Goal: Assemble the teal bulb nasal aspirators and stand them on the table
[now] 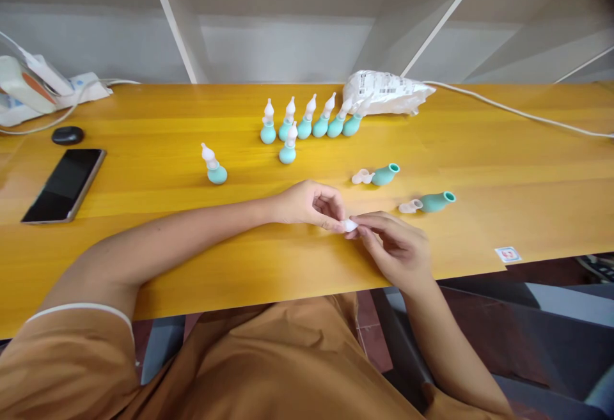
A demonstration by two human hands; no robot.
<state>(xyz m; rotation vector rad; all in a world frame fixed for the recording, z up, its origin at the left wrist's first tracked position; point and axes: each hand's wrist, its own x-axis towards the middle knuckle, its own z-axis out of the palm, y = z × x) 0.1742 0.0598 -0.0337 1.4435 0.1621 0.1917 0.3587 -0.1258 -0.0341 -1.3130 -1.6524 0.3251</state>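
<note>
My left hand [309,204] and my right hand [396,247] meet over the yellow table [503,158], both pinching one small clear plastic piece [349,224] between their fingertips. Just beyond lie two teal bulbs on their sides, one [386,174] with a loose clear tip [362,177] beside it, the other [437,201] with a clear tip [410,206]. Farther back stands a row of several teal bulbs fitted with clear tips [307,123]. One more [288,148] stands in front of the row, and another [214,165] stands apart at the left.
A white plastic bag with a label [386,93] lies behind the row. A black phone [64,183] and a small dark oval object [68,135] lie at the left, with a white device and cables [33,87] behind. A white cable [518,113] crosses the right. A small sticker [507,254] sits near the front edge.
</note>
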